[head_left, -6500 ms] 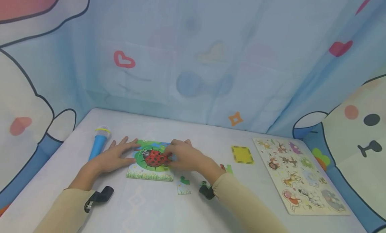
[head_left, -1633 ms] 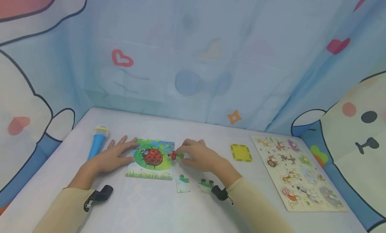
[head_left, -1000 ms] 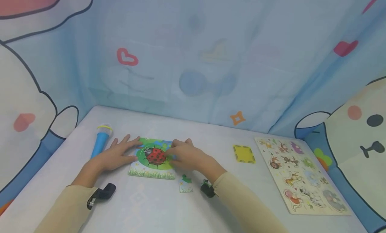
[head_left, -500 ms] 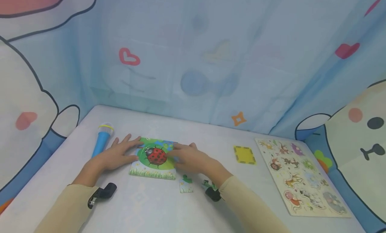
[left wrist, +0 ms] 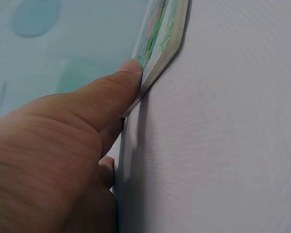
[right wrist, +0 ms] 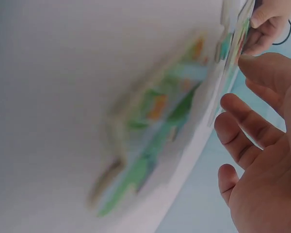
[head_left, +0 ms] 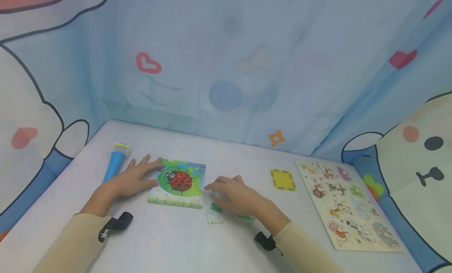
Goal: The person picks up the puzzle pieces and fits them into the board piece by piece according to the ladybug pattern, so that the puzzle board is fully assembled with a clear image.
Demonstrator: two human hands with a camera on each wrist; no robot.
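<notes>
A square ladybug jigsaw puzzle (head_left: 178,182) lies flat on the table, its ladybug picture looking whole in the head view. My left hand (head_left: 132,181) rests at its left side with fingers spread; in the left wrist view the thumb (left wrist: 131,68) touches the puzzle's edge. My right hand (head_left: 240,192) is just off the right edge, fingers relaxed and holding nothing. Below it lie two loose jigsaw pieces: a green-and-white one (head_left: 214,217), and another green one (head_left: 246,220) partly covered by the hand. A blurred jigsaw piece (right wrist: 160,111) shows close up in the right wrist view.
A blue toy microphone (head_left: 114,163) lies left of the left hand. To the right are a yellow square frame (head_left: 283,180) and a wooden animal puzzle board (head_left: 347,206). A blue patterned curtain (head_left: 226,61) rises behind the table.
The right hand brought a red-and-green jigsaw piece to the puzzle's right edge, pressed there, then let go and drew back right toward the loose pieces. The left hand stayed put.
</notes>
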